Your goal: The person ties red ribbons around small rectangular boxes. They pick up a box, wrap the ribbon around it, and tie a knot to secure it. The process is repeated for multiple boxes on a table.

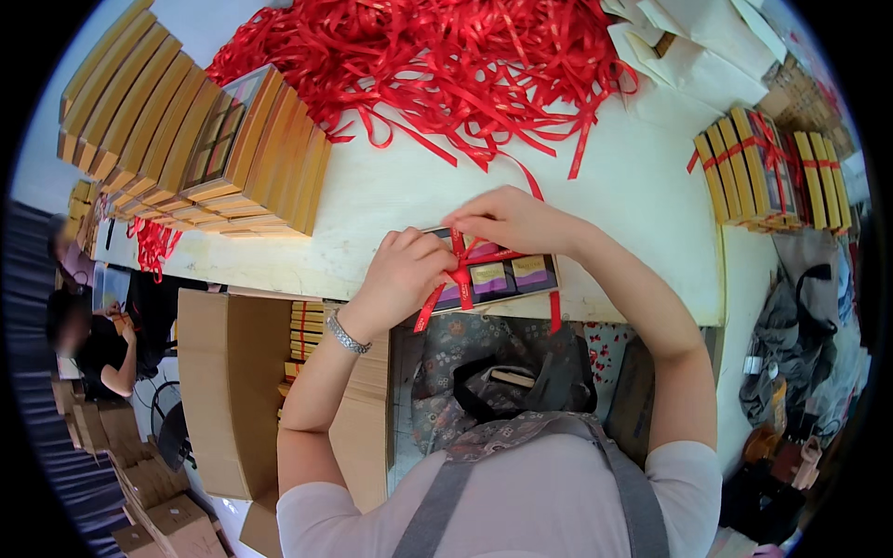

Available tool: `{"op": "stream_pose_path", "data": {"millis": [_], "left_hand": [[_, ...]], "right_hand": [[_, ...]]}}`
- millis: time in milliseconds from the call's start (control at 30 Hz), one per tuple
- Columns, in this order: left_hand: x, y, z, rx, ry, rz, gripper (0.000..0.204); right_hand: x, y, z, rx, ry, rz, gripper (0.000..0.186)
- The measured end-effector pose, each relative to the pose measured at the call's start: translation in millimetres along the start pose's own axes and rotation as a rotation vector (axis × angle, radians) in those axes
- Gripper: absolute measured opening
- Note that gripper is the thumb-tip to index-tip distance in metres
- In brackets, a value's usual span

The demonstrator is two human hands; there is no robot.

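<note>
A flat gift box [539, 272] with small dark, gold and purple packets behind its front lies near the table's front edge. Red ribbon [467, 290] crosses it, with a knot or bow over its left part and loose ends hanging past the near edge. My left hand [402, 276], at the box's left end, is closed with fingertips pinching the ribbon by the knot. Over the box's far edge my right hand [512, 221] bends its fingers together on the ribbon; its fingertips are partly hidden. A silver watch or bracelet [347, 333] is on my left wrist.
A big heap of red ribbons [446, 74] covers the table's far side. Yellow-edged boxes [209, 149] stand stacked at left; ribbon-tied boxes [758, 172] stand at right. An open cardboard carton [219, 391] is below the table's front edge. Another person [107, 349] sits at far left.
</note>
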State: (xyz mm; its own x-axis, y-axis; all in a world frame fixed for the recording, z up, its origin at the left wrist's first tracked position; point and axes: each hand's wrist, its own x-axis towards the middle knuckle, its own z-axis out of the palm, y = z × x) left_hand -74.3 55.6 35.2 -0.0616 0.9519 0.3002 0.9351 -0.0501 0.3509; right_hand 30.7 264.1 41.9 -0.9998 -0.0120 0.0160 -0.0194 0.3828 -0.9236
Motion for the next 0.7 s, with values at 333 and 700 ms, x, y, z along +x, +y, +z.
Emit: {"op": "stream_pose_path", "data": {"millis": [333,700], "left_hand": [[5.3,-6.1,15.8,-0.367,0.077,0.134,0.027],[7.3,10.0,17.7,-0.277,0.145,-0.018,0.030]], "right_hand": [[18.2,8.4,4.1,0.101,-0.097,0.221,0.031],[10.0,15.3,-13.6,0.195,-0.058,0.144,0.032]]}}
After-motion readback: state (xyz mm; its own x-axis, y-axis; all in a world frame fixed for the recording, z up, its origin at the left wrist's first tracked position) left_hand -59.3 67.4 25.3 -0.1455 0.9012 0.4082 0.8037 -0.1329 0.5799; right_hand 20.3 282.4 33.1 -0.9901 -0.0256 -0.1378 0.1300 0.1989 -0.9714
